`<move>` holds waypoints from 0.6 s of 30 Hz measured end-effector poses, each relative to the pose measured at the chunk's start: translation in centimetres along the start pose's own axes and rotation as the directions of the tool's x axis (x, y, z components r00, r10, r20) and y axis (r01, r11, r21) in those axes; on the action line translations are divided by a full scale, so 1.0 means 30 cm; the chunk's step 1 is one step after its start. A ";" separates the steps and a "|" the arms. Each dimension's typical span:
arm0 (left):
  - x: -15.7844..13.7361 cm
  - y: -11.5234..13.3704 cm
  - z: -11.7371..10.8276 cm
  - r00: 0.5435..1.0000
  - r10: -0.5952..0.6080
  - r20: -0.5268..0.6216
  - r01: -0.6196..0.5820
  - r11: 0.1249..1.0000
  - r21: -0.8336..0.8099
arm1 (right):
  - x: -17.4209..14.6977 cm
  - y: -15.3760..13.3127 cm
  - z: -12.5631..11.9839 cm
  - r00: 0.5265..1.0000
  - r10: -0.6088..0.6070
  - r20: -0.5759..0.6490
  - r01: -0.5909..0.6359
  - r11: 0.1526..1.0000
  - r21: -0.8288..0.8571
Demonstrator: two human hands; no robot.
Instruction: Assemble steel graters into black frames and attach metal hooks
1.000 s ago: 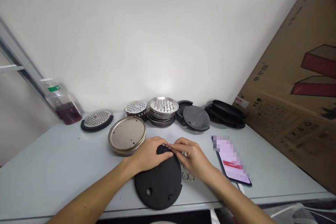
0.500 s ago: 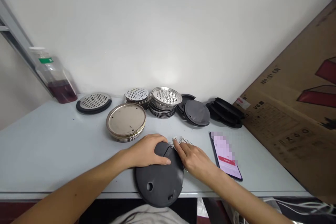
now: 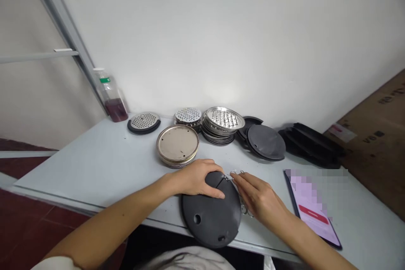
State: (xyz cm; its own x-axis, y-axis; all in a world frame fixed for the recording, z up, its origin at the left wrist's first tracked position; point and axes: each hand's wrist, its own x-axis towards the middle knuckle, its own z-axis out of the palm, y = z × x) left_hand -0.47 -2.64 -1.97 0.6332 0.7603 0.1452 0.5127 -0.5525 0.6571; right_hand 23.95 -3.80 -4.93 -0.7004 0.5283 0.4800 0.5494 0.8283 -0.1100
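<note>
A round dark-grey plastic disc [image 3: 211, 219] with a hole and a slot near its lower rim overhangs the table's front edge. My left hand [image 3: 198, 179] is closed on its upper left side, thumb on top and fingers round the rim. At the disc's top edge, beside a groove, my right hand [image 3: 262, 198] pinches a small bent metal wire piece [image 3: 228, 177] that touches the disc. More bent wire pieces [image 3: 244, 210] lie under and beside my right hand, partly hidden by it.
Behind the disc stand a stack of plain metal discs [image 3: 178, 143] and stacked metal grater discs [image 3: 224, 119]. Dark plastic discs [image 3: 265, 141] lie to their right. A phone [image 3: 311, 211], a cardboard box [image 3: 373, 135], a bottle [image 3: 115, 107] and a perforated disc [image 3: 144, 121] surround these.
The view has swung left, so everything appears farther right. My left hand keeps its hold on the disc; my right fingers still work at its top edge, now more straightened.
</note>
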 end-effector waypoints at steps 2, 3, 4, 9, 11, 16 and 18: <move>-0.008 0.002 0.002 1.000 0.000 -0.017 0.000 1.000 -0.016 | 0.003 -0.017 0.016 0.998 0.008 -0.065 -0.011 0.999 -0.045; -0.012 0.001 0.005 1.000 -0.002 -0.024 0.002 1.000 -0.026 | 0.005 -0.026 0.025 0.995 0.012 -0.096 -0.019 0.997 -0.072; -0.015 -0.001 0.008 0.999 -0.007 -0.032 0.006 0.999 -0.034 | 0.008 -0.035 0.034 0.992 0.017 -0.123 -0.029 0.995 -0.096; -0.025 -0.020 0.032 0.996 -0.065 -0.064 0.061 0.996 -0.063 | 0.034 -0.068 0.075 0.969 0.074 -0.235 -0.100 0.990 -0.100; -0.026 -0.023 0.041 0.994 -0.082 -0.069 0.076 0.993 -0.086 | 0.043 -0.079 0.083 0.963 0.138 -0.233 -0.153 0.987 -0.048; -0.023 -0.008 0.055 0.980 -0.122 -0.160 0.102 0.987 -0.124 | 0.054 -0.102 0.071 0.949 0.284 -0.136 -0.271 0.956 0.109; -0.022 0.002 0.054 0.972 -0.134 -0.193 0.109 0.985 -0.135 | 0.057 -0.100 0.049 0.938 0.336 -0.089 -0.311 0.925 0.217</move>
State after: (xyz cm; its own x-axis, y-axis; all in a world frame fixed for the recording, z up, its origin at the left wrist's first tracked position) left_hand 0.09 -3.73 -3.22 0.4344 0.8792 0.1958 0.4961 -0.4150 0.7626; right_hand 20.45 -5.11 -5.06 -0.4319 0.7569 0.4904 0.6272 0.6428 -0.4397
